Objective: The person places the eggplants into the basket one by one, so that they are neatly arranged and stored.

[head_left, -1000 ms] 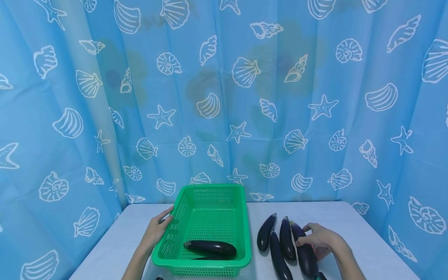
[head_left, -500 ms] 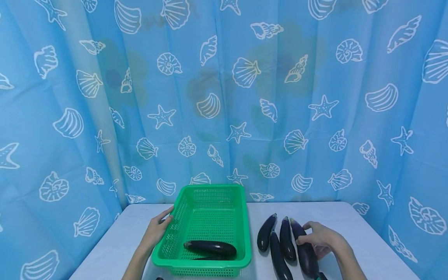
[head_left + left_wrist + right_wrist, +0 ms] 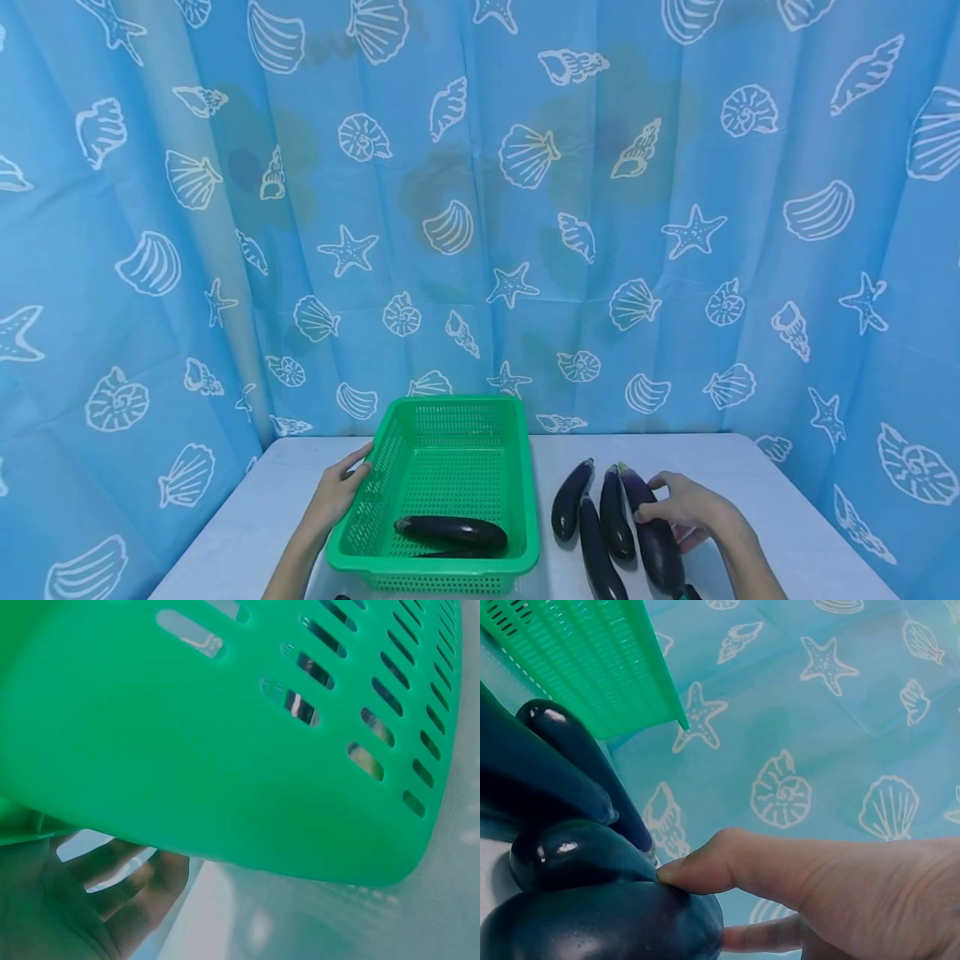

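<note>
My left hand (image 3: 334, 493) holds the left rim of a green perforated plastic basket (image 3: 528, 500); the left wrist view shows its fingers (image 3: 150, 900) under the rim. Inside the basket lies a dark purple eggplant (image 3: 452, 530), with another dark strip (image 3: 457, 553) in front of it. To the right, my right hand (image 3: 693, 510) grips an eggplant (image 3: 662, 554), thumb on its left side and fingers on the far right. In the right wrist view, that eggplant (image 3: 600, 922) fills the lower left. Beside it lie more eggplants (image 3: 617, 517), (image 3: 600, 554), (image 3: 572, 500), close together.
A white tabletop (image 3: 247, 517) carries everything. Behind and along the sides hangs a blue curtain (image 3: 480, 208) printed with shells and starfish. A small dark thing (image 3: 342, 597) shows at the bottom edge, too cut off to identify.
The gripped eggplant's far end has shifted slightly away and to the left, with my right hand moving a little along. My left hand and the basket look unchanged.
</note>
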Tool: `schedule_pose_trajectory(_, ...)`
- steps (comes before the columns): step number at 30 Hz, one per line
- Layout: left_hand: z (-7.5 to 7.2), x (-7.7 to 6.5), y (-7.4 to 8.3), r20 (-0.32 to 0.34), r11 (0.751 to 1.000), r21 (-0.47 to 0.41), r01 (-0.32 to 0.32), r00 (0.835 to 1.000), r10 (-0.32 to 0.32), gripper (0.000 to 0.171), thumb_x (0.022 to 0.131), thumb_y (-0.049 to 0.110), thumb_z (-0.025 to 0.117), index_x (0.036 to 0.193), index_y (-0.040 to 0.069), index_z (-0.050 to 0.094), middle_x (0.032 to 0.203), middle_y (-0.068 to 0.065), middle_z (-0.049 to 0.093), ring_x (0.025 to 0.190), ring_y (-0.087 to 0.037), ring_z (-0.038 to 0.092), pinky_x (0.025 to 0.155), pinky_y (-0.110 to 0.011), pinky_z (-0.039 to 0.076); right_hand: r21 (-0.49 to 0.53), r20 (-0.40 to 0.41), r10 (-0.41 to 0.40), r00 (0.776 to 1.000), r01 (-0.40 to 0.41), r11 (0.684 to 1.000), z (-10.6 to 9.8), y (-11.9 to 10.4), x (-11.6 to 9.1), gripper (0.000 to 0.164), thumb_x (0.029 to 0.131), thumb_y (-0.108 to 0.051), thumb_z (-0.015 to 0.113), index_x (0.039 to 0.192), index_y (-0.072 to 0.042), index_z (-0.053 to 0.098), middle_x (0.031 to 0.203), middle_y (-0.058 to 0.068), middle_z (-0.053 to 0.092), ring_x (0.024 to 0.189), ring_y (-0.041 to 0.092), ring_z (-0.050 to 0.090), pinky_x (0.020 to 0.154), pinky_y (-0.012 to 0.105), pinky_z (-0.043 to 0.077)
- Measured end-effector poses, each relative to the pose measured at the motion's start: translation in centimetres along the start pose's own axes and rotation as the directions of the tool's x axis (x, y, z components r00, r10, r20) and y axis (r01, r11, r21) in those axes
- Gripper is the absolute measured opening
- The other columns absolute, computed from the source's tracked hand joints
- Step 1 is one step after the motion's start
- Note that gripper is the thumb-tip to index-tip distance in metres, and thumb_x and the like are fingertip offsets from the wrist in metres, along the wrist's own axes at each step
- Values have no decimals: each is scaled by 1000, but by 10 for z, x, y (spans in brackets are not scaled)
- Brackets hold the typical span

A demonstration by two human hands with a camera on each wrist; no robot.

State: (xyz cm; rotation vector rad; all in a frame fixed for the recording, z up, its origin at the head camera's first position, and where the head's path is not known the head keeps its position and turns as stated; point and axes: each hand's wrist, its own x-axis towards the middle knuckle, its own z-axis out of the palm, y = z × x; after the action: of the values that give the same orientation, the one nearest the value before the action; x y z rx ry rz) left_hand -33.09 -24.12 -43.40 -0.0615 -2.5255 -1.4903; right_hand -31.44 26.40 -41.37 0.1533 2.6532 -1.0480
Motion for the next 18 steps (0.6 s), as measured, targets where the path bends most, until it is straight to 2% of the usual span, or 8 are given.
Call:
schedule_pose_trajectory(11,0,0,0,-1,1000,-11,-4,1000,4,45,104,24,46,148,12,45,142,-25,53,124,-41,58,91,-47,53,-11,-4,0,1000,0,1000,-2,-2,1,77,82,-35,72,137,9,42,101,18,64,81,28,64,66,42,59)
schedule_pose_trajectory(18,0,-1,0,1,1000,2,1,1000,-1,46,104,25,46,148,13,44,145,-24,50,129,-43,53,98,-53,48,-8,-16,-14,1000,13,1000,-1,-3,0,76,80,-32,72,137,9,43,102,18,64,80,28,64,65,43,59)
